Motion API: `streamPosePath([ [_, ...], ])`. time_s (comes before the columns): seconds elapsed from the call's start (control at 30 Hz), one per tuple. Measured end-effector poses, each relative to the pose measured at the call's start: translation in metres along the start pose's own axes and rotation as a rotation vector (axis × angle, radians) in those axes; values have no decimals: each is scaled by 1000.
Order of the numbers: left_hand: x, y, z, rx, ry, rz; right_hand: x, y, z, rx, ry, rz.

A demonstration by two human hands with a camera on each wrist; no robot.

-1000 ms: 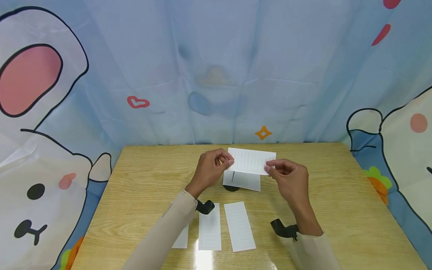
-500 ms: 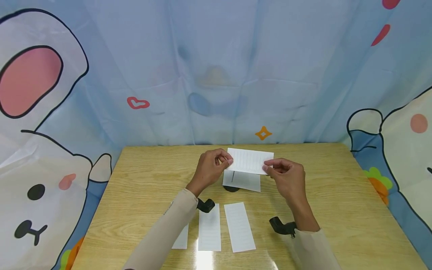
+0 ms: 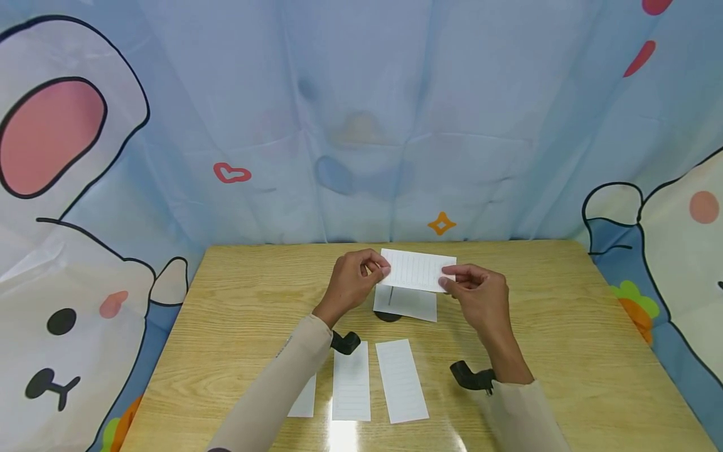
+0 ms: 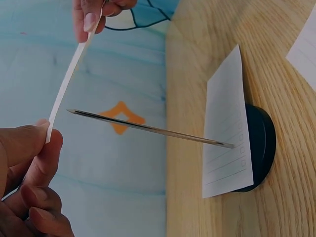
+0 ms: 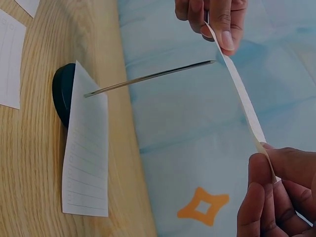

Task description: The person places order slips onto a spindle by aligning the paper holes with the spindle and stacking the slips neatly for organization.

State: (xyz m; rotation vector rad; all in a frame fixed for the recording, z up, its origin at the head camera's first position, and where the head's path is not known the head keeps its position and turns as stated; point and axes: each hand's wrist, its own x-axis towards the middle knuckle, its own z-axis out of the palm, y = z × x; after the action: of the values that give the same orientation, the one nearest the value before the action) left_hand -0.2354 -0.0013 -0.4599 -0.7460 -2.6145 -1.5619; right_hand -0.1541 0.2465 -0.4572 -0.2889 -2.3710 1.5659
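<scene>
My left hand [image 3: 357,279] pinches the left end of a white lined paper slip [image 3: 418,270], and my right hand [image 3: 482,298] pinches its right end between thumb and fingers. Stretched between both hands, the slip hangs above a paper spike. In the left wrist view the thin metal spike [image 4: 148,129] rises from a round black base [image 4: 264,148], its sharp tip close to the slip's underside with a small gap. A second lined slip [image 5: 89,163] is pierced by the spike and sits low, over the base, slightly tilted.
On the wooden table [image 3: 565,339], nearer me, lie more lined slips: one in the middle [image 3: 351,383], a slanted one [image 3: 402,381] to its right, and one [image 3: 304,398] partly behind my left forearm. A blue cartoon curtain [image 3: 361,125] hangs behind the table.
My right hand has shifted slightly left with its end of the held slip. My left hand stays almost where it was, and the slips on the table look the same.
</scene>
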Motion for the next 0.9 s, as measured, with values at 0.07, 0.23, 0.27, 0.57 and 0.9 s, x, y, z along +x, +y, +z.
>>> streamPosePath([
  [0.07,0,-1,0,-1,0,3,0,1,0,12,-4,4],
  [0.23,0,-3,2,-15,-8,-1,2,5,2,56,-10,12],
  [0.27,0,-3,2,-20,-11,-4,2,6,2,63,-9,15],
  [0.57,0,-6,2,-53,-10,-8,3,11,4,69,-5,16],
  [0.9,0,-9,4,-70,-3,-26,3,15,6,87,-15,4],
])
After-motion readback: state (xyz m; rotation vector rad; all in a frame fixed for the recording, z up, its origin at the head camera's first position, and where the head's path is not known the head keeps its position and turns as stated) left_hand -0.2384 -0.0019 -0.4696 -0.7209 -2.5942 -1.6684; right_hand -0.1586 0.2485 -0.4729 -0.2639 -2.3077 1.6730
